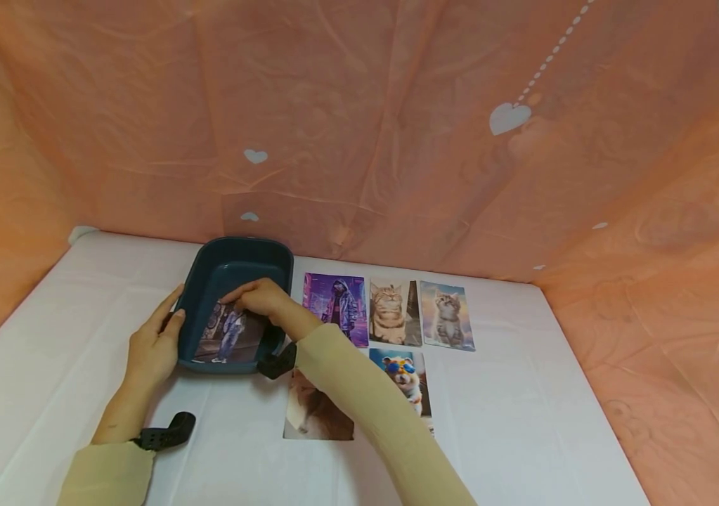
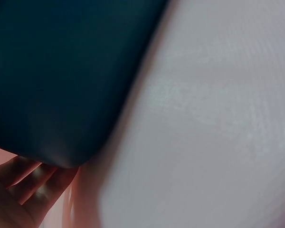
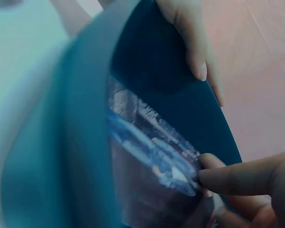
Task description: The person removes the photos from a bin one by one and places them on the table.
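Note:
A dark teal tray (image 1: 242,254) stands toward the back left of the white table. My left hand (image 1: 155,349) grips its left side; the right wrist view shows that thumb (image 3: 199,69) over the rim, and the left wrist view has fingers (image 2: 50,187) against the tray's outside. Inside the tray lies a picture card (image 1: 229,341) with a figure in blue clothes. Reaching over the tray's right side, my right hand (image 1: 266,301) pinches the card's upper edge between thumb and finger. Part of the card's right side is hidden by that hand.
Right of the tray lie a purple hooded-figure card (image 1: 337,306), an orange cat card (image 1: 388,316) and a grey kitten card (image 1: 448,318). Nearer are a brown card (image 1: 318,414) and a card of an animal in sunglasses (image 1: 402,376), partly under my right arm. Orange cloth (image 1: 359,140) hangs behind.

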### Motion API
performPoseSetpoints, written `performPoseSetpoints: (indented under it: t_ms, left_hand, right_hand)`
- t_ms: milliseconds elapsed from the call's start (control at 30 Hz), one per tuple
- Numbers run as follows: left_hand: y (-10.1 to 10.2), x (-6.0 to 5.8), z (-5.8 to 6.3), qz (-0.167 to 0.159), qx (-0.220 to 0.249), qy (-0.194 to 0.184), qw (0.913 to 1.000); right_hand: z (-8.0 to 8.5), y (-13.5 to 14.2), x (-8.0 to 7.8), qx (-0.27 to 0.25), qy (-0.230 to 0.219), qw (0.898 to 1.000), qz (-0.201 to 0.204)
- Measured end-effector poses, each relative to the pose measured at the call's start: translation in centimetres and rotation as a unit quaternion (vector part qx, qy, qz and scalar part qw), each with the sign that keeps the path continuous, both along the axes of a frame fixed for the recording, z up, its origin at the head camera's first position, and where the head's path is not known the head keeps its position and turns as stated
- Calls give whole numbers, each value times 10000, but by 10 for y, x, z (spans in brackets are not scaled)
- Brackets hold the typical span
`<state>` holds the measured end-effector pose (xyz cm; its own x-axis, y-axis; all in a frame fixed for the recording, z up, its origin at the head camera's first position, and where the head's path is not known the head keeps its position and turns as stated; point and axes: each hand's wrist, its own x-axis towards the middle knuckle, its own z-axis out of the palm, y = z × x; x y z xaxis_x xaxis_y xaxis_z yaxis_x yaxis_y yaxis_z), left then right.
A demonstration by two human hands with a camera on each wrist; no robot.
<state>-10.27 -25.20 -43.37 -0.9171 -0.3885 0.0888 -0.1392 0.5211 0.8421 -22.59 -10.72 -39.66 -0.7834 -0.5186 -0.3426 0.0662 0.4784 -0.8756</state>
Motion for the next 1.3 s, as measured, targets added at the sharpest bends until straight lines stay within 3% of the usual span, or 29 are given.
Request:
performPoseSetpoints:
  t_ms: [333, 567, 733, 1300]
  left_hand:
    - [1, 0, 1, -33, 14, -54, 10000]
    - [1, 0, 2, -11, -65, -7, 10000]
    - [1, -1, 3, -16, -10, -74, 10000]
    - [-1, 1, 2, -81, -105, -205, 9997]
  right_hand:
    - [3, 5, 1, -296, 396, 9986, -168]
    - [13, 15, -2, -738, 319, 9964, -257]
    - [19, 25, -3, -762, 221, 9962, -354]
    - [23, 81, 3, -873, 68, 9957, 315]
